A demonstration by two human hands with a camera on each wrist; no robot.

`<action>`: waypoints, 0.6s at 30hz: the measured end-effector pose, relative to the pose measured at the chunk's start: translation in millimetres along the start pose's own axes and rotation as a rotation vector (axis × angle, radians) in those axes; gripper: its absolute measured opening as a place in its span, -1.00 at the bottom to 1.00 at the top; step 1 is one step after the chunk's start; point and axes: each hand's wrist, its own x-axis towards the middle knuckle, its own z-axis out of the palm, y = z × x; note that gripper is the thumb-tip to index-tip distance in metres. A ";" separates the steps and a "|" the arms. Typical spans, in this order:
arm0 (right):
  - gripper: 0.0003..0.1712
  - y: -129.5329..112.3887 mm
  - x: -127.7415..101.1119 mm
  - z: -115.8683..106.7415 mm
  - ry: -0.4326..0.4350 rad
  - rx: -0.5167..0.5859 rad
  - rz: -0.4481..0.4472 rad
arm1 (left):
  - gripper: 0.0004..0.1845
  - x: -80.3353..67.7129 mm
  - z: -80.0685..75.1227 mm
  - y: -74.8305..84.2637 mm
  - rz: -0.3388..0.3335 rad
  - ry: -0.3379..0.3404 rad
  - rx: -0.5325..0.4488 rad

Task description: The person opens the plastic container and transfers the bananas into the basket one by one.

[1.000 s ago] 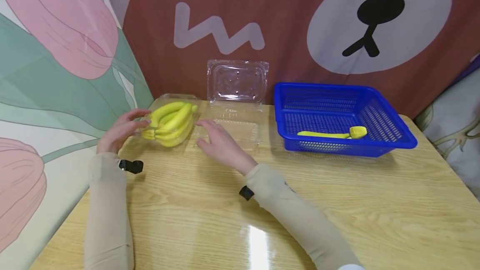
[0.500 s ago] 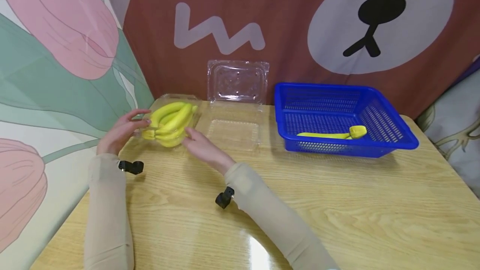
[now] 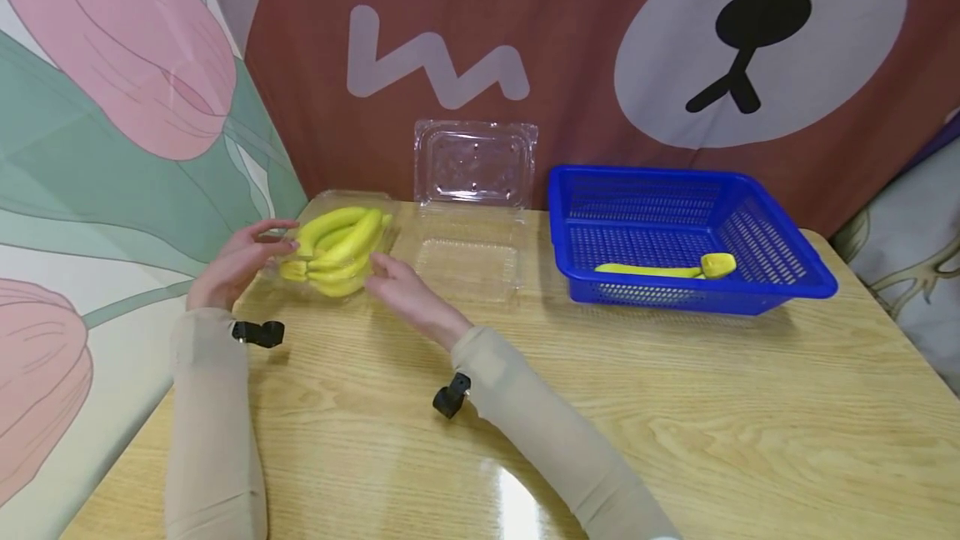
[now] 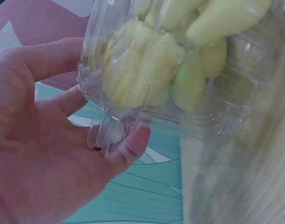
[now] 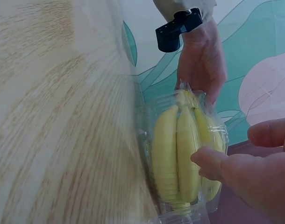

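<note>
A bunch of yellow bananas lies inside a closed clear plastic box at the table's back left. My left hand holds the box by its left edge. In the left wrist view, its fingers curl at the protruding clear tab by the banana stems. On the opposite side is my right hand, fingertips right at the box's near right corner. The right wrist view has its thumb and fingers apart, fingertips overlapping the bananas there.
A second clear box stands beside the first, its lid raised against the brown curtain. Farther right, a blue perforated basket holds a yellow long-handled scoop. A patterned wall borders the table at left.
My right hand has come left from over the open box to the banana box's right side. The banana box and my left hand have shifted slightly left and nearer.
</note>
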 end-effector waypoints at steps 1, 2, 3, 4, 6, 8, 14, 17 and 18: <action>-0.24 -0.5 0.0 -0.5 0.003 0.016 -0.010 | -0.54 -1.0 -0.3 1.9 0.002 0.007 0.008; -0.23 -1.6 -0.7 -1.2 0.007 0.024 -0.019 | -0.51 -2.3 -0.3 4.3 0.003 0.013 0.017; -0.23 -2.5 -0.9 -1.6 0.016 0.032 -0.034 | -0.48 -3.6 -0.5 7.1 0.003 0.019 0.029; -0.23 -3.6 -1.3 -1.9 0.029 0.038 -0.049 | -0.45 -5.2 -0.6 10.0 0.006 0.026 0.040; -0.23 -5.9 -1.2 -1.7 0.059 0.049 -0.087 | -0.40 -8.2 -0.7 16.0 0.012 0.037 0.038; -0.25 -9.0 -1.1 -1.6 0.103 0.051 -0.111 | -0.39 -10.3 -0.7 21.6 0.020 0.050 0.021; -0.29 -19.8 1.9 -8.7 0.209 0.323 -0.107 | -0.43 -14.4 3.3 39.6 0.064 0.063 -0.062; -0.28 -24.8 1.5 -18.7 0.234 0.438 -0.121 | -0.41 -16.8 7.9 50.7 0.059 0.041 -0.090; -0.28 -26.5 0.9 -22.4 0.242 0.453 -0.125 | -0.41 -17.7 10.0 54.3 0.058 0.037 -0.096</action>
